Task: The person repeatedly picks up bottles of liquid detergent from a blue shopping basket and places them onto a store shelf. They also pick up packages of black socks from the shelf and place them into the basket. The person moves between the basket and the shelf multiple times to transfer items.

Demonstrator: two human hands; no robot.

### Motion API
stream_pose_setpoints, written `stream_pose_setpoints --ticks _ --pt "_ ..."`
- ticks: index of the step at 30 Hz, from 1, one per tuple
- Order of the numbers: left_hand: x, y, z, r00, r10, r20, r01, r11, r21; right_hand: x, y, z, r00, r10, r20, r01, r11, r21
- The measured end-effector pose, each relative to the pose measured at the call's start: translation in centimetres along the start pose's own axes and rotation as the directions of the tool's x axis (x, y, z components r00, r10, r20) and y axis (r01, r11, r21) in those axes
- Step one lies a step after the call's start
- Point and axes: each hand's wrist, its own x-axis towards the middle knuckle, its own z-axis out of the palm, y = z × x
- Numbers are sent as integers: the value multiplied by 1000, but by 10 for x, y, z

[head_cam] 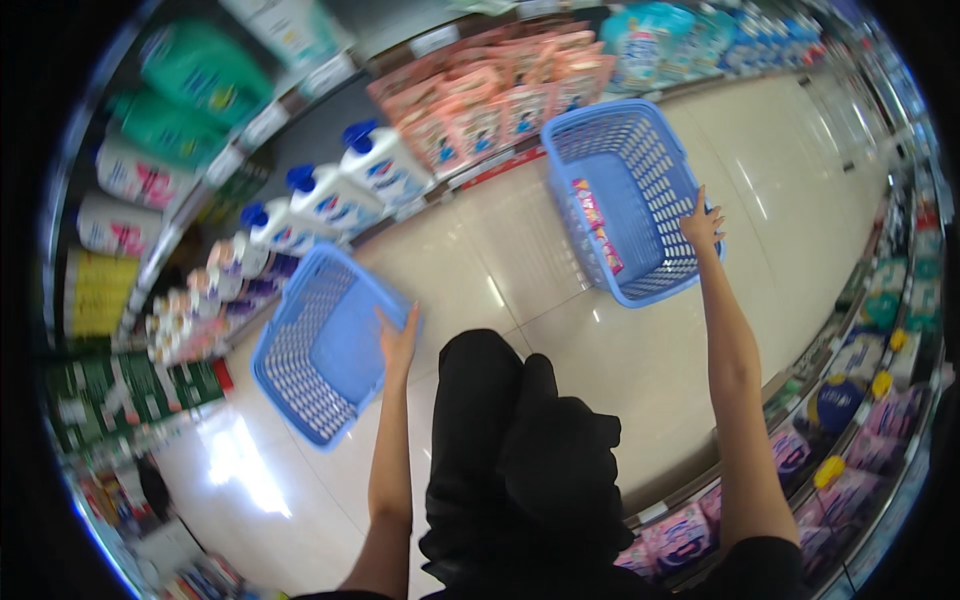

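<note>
Two blue plastic shopping baskets flank my black-clad legs above the tiled floor. My left hand (397, 341) is at the inner rim of the left basket (341, 334), fingers blurred over the inside and thumb outside. That basket is tilted, and its visible inside holds nothing. Over the outer rim of the right basket (619, 202) lies my right hand (703, 223), its fingers spread; how firmly it holds the rim cannot be told. Small pink packets (589, 204) with writing lie along that basket's left inner side.
A shelf on the left carries white pump bottles (386, 165), peach refill pouches (480, 124) and green bottles (202, 75). On the right, a low shelf holds pink packs (675, 536). Glossy tiled floor (510, 277) runs between the shelves.
</note>
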Motion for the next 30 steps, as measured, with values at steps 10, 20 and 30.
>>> stream_pose_setpoints --ticks 10,20,30 --pt "8 -44 -18 987 107 -119 -108 994 0 -290 -320 13 5 -942 -337 898 -144 416" --pt "-55 -249 -170 731 -165 -662 445 851 279 -417 -335 62 -434 -794 425 882 -471 20" --pt "-36 -221 -113 935 -110 -338 37 976 -213 -321 -277 59 -205 -793 574 960 -277 -39"
